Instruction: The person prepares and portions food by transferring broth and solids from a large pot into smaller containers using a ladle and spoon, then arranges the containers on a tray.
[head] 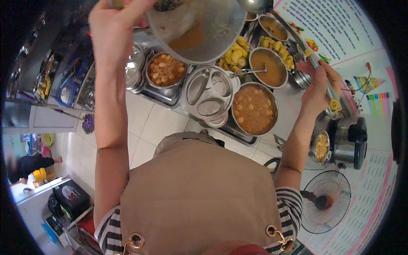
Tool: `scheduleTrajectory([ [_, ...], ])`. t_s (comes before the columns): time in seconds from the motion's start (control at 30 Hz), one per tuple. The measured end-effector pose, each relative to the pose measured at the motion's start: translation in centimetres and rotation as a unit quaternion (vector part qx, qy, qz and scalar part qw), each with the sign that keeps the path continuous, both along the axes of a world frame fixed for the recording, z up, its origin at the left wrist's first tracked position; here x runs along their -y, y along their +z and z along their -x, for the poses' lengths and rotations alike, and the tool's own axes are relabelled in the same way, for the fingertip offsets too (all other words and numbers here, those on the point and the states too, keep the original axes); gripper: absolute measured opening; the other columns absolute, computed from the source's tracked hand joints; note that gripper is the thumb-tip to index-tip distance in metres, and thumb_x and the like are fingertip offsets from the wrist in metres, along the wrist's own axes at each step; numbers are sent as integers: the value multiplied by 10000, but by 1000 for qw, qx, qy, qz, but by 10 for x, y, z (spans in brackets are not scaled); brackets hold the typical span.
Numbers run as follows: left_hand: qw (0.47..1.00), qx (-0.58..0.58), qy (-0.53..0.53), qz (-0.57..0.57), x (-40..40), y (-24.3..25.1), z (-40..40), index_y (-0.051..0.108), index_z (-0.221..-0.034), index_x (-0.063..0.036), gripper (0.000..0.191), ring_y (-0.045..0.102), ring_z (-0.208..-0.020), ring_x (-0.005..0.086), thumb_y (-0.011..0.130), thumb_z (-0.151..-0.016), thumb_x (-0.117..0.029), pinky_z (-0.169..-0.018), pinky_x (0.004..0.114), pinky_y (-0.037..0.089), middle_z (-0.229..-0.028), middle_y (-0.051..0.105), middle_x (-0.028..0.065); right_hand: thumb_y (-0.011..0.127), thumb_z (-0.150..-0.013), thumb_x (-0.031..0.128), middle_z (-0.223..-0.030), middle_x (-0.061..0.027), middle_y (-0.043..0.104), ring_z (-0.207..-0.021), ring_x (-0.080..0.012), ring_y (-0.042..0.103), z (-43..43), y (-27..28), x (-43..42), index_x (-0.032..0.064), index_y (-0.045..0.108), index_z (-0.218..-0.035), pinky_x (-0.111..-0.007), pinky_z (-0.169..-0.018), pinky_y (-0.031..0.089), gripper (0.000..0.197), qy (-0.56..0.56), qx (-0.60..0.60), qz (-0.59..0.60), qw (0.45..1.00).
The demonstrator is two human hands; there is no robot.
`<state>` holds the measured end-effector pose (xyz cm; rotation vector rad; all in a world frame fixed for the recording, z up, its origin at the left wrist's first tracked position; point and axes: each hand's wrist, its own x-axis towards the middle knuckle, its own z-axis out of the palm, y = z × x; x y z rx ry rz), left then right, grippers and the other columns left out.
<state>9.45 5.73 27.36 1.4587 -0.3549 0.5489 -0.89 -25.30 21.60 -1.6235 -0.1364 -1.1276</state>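
High at the upper left, my left hand (112, 35) grips a large metal pot (210, 35) near its rim. The pot is tilted, and brown sauce clings to its inside. A long-handled metal ladle (291, 33) is in my right hand (318, 84), its bowl at the top edge beside the pot. Below the pot are stacked metal compartment trays (208, 92), the top one bare. To their right sits a wide bowl of brown sauce with round pieces (255, 108); a smaller bowl of reddish sauce with round pieces (166, 70) is on the left.
Yellow chunks of food (237, 54) lie beside a bowl of brown broth (269, 68) holding a ladle. Metal lids (132, 75) are stacked at left. A lidded cooker (349, 143) and a fan (326, 202) stand right. Another person (30, 165) is far left.
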Motion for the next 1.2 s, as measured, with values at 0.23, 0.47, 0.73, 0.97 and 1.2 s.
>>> scheduleTrajectory([
  [0.23, 982, 89, -156, -51, 75, -20, -30, 475, -711, -43, 120, 399, -547, 60, 593, -725, -21, -509, 227, 337, -620, 450, -40, 614, -818, 26, -844, -110, 638, -778, -145, 639, 9, -17, 27, -26, 592, -973, -234, -748, 473, 165, -60, -77, 58, 994],
  [0.47, 938, 192, -128, -257, 173, -48, -33, 477, -695, -17, 182, 431, -465, 246, 639, -719, -97, -476, 351, 373, -546, 445, 148, 653, -799, 70, -827, -36, 628, -782, -84, 572, 7, -41, 76, -2, 627, -916, -209, -721, 445, 140, -152, -92, 139, 974],
  [0.73, 888, 226, -180, -358, 227, -77, -29, 492, -715, -1, 177, 491, -497, 306, 640, -721, -99, -491, 381, 395, -564, 479, 163, 665, -762, 50, -769, -88, 607, -723, -164, 594, 16, -64, 105, 18, 612, -882, -253, -674, 469, 135, -212, -99, 215, 948],
  [0.97, 857, 350, -175, -336, 235, -81, -19, 541, -745, -34, 156, 550, -565, 323, 653, -714, -139, -533, 388, 456, -627, 560, 137, 649, -720, 26, -972, -121, 573, -797, -284, 590, 21, -82, 115, 77, 572, -931, -354, -682, 498, 230, -225, -114, 377, 891],
  [1.2, 902, 240, -174, -315, 215, -56, -18, 461, -705, -3, 192, 462, -498, 269, 638, -720, -75, -497, 357, 385, -571, 463, 134, 605, -718, 46, -1174, -183, 471, -971, -361, 549, 10, -102, 124, 119, 543, -990, -395, -741, 497, 288, -147, -168, 507, 833],
])
